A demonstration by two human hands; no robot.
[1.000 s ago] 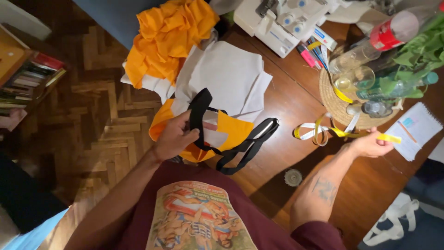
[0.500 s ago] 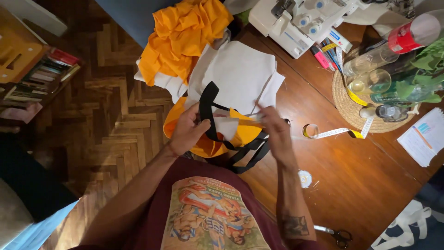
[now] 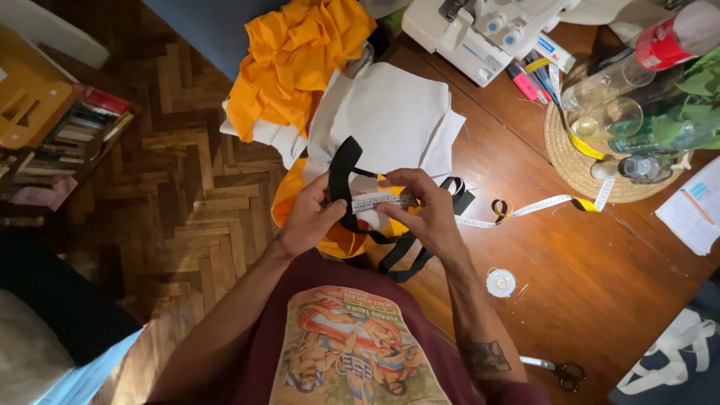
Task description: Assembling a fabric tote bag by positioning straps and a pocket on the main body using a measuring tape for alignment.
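Note:
My left hand (image 3: 311, 214) pinches a black webbing strap (image 3: 343, 176) and one end of a white measuring tape (image 3: 379, 201). My right hand (image 3: 424, 210) holds the tape stretched flat across the strap. The rest of the tape (image 3: 536, 206) trails right over the wooden table (image 3: 600, 285) to a woven mat. The strap loops down below my hands (image 3: 405, 259). Under them lie an orange fabric piece (image 3: 330, 236) and white fabric pieces (image 3: 397, 116).
A heap of orange cloth (image 3: 292, 60) sits at the table's far left corner. A white sewing machine (image 3: 480, 30), markers (image 3: 525, 75), a round woven mat (image 3: 577, 157) with glassware, a notebook (image 3: 694, 206), a small round spool (image 3: 501, 283) and scissors (image 3: 559, 369) are on the table. A bookshelf (image 3: 60, 135) stands left.
My right hand came back from the far right of the table with the tape's end and now holds it across the strap by my left hand.

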